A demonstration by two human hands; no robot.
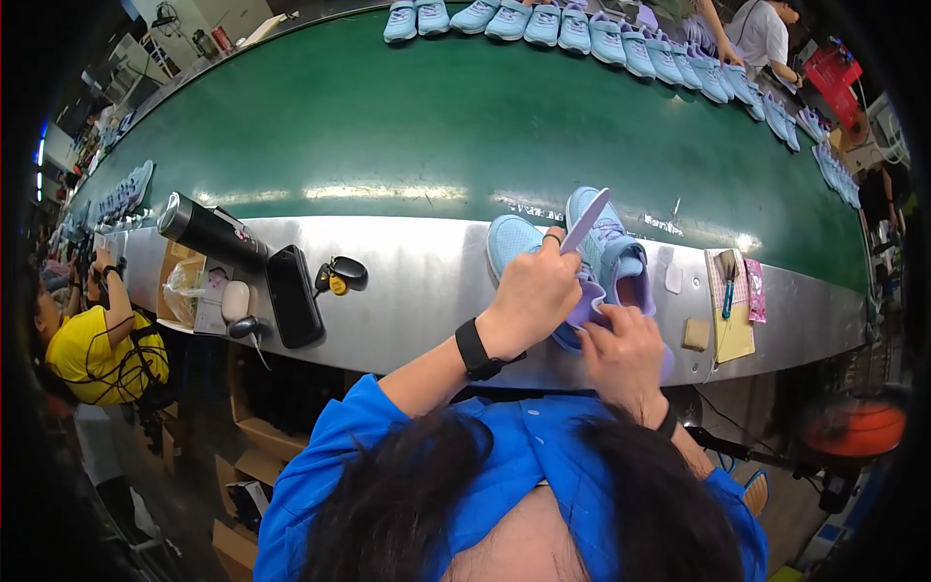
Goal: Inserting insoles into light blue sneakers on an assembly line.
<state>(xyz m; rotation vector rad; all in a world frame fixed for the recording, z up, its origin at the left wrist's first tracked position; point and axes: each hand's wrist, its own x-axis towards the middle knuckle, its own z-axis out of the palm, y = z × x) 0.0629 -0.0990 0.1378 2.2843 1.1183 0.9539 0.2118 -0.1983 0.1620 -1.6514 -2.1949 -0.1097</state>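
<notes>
Pale blue and lilac, two children's sneakers (606,257) sit side by side on the steel ledge at the near edge of a green conveyor belt (436,126), toes pointing to twelve o'clock, close enough for both hands to work on them. Left hand (533,291), wearing a black wrist strap, is curled around a lilac insole (586,221), which slants up toward one o'clock, apparently so its toe can be fed into a shoe. Right hand (621,354) pinches the lilac heel collar of the right sneaker, seemingly to hold it open and steady. At nine o'clock from the hands lie one black phone (293,296), one key fob (341,274), one black flask (208,231) on its side and one white computer mouse (235,301). At three o'clock rest one yellow pad (734,335) and one tan block (695,334). At twelve to two o'clock a long row of matching sneakers (621,44) lines the belt's far edge; too many overlap to count exactly.
</notes>
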